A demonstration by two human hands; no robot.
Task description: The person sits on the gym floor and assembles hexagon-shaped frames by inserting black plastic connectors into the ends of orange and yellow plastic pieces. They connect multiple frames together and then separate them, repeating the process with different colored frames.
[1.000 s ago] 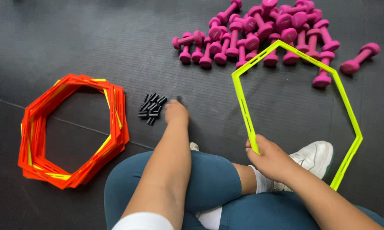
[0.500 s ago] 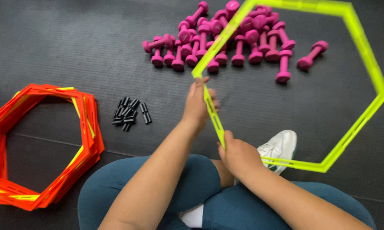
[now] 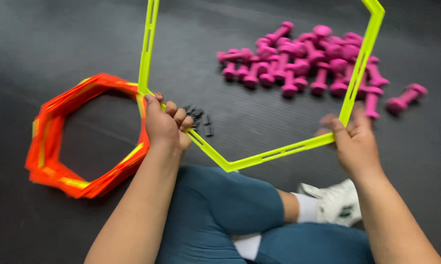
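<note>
You hold a yellow hexagon frame [image 3: 259, 157] up off the dark floor [image 3: 59, 44], in front of your crossed legs [image 3: 220, 215]. Your left hand [image 3: 166, 126] is closed in a fist around the frame's lower left corner. Your right hand [image 3: 354, 142] grips the frame's lower right corner, fingers wrapped over the bar. The frame's top runs out of view.

Left of the frame, a stack of orange hexagon frames [image 3: 83, 137] lies flat on the floor, just beside your left hand. A small heap of black clips [image 3: 201, 120] lies on the floor inside the frame's outline, close to your left hand. Behind the frame, farther from you, a pile of pink dumbbells [image 3: 308, 63] rests on the floor; some show through the frame, and some lie to its right. Below the frame's right corner sits your white shoe [image 3: 335, 203].
</note>
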